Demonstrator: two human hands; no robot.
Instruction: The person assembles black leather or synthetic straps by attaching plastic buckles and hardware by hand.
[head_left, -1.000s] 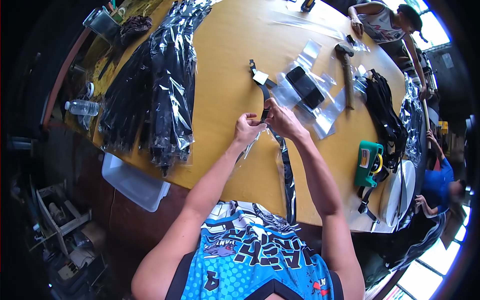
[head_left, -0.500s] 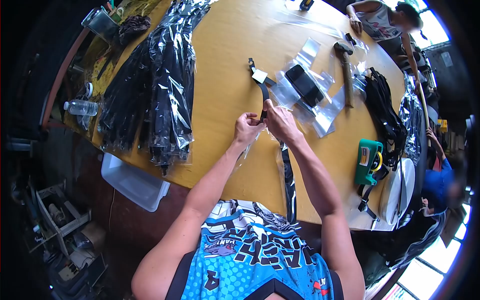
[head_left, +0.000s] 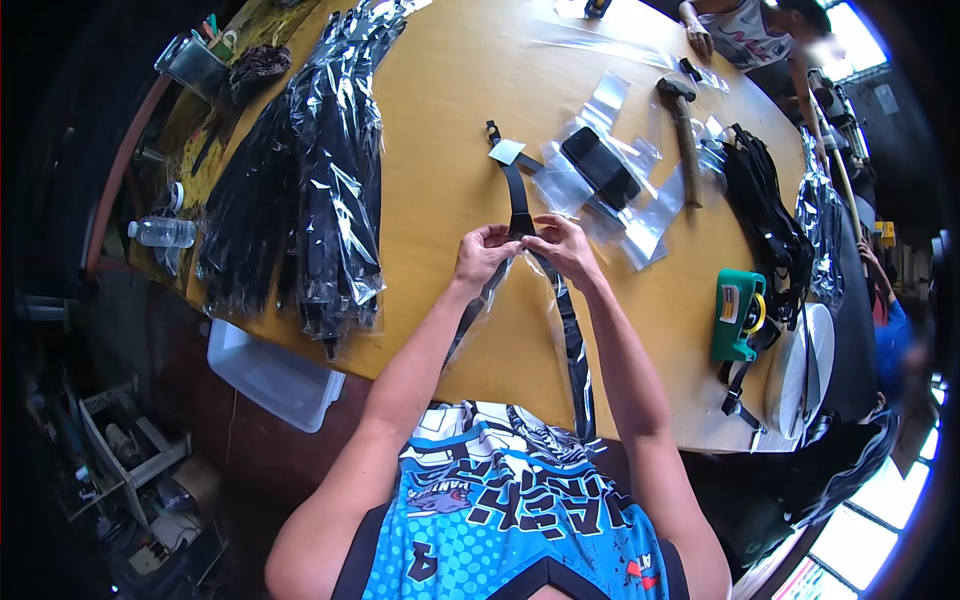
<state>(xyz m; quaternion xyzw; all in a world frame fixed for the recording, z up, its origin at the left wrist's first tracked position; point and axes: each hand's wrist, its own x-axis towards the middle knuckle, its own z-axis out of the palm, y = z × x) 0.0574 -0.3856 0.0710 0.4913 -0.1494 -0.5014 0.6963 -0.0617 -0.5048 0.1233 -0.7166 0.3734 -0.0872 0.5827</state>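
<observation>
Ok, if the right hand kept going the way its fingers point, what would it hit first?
The right hand meets the strap at once: its fingers pinch it. Just past that, the left hand, on the same strap. Depth is hard to judge.

Left hand (head_left: 483, 256), right hand (head_left: 566, 248) parted, sleeve (head_left: 553, 305) stretched

table (head_left: 450, 110): yellow wood | windows (head_left: 870, 520): bright daylight, right
</observation>
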